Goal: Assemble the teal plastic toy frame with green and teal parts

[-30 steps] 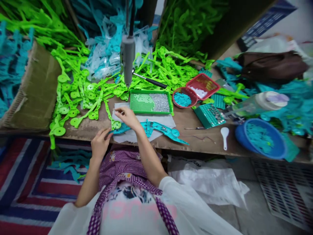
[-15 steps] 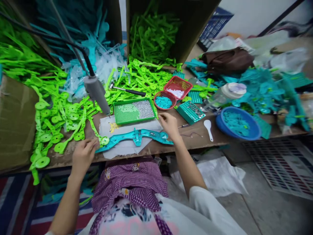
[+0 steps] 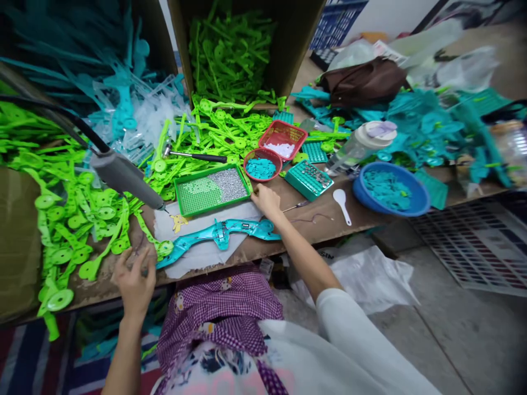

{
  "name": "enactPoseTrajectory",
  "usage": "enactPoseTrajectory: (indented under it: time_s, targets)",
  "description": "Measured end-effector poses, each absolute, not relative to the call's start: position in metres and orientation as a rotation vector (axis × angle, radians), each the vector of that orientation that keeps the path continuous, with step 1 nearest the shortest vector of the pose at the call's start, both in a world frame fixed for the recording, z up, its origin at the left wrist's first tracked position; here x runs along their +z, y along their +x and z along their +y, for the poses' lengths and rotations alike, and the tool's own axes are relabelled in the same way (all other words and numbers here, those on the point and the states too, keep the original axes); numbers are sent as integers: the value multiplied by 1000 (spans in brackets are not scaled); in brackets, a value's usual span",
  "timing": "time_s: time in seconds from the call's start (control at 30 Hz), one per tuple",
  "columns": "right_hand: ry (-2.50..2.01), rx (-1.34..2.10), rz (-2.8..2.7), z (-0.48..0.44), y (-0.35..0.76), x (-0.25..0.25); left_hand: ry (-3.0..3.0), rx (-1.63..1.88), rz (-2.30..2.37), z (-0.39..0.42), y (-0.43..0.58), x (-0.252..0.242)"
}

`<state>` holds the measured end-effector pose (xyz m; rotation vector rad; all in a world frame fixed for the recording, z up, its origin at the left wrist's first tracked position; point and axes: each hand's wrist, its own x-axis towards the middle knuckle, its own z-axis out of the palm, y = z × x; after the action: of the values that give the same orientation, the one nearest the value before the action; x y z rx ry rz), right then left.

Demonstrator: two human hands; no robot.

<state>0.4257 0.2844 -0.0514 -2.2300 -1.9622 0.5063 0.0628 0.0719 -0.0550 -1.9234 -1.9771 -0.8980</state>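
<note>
A turquoise plastic bow-shaped part (image 3: 221,235) lies across a white cloth (image 3: 197,262) at the bench's front edge, its hollow side up with small fittings inside. Just off its left tip is my left hand (image 3: 135,277), fingers apart, with nothing visible in them. My right hand (image 3: 267,202) rests beyond the part's right end, fingers curled together at the near right corner of a green tray (image 3: 193,213); whatever they pinch is hidden. Small silvery pieces (image 3: 233,184) fill the tray's right side. A grey electric screwdriver (image 3: 127,178) hangs at the left, its tip over the cloth.
Lime-green plastic parts (image 3: 78,219) pile up at left and behind. A hammer (image 3: 197,156) lies on them. Red baskets (image 3: 284,137), a teal box of bits (image 3: 308,180), a white spoon (image 3: 341,206), a clear jar (image 3: 362,142) and a blue bowl (image 3: 420,206) stand rightward.
My left hand has drawn back from the bow part's left tip and its fingers have spread. My right hand stays by the tray corner. The whole view has shifted slightly.
</note>
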Motion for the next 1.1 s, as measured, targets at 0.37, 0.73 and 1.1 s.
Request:
enactPoseTrajectory:
  time_s: [0.37,0.73,1.1]
  targets:
    - [-1573,443,-2162,323,423,11,-1854,-1025,-1984,67,89,-74]
    - [-1867,241,-2160,459,357,-8,-1808,-930,-1742,35,95,-82]
    - [-1180,735,-1214,457,395,30,-1867,-1106,-1837,18,116,-77]
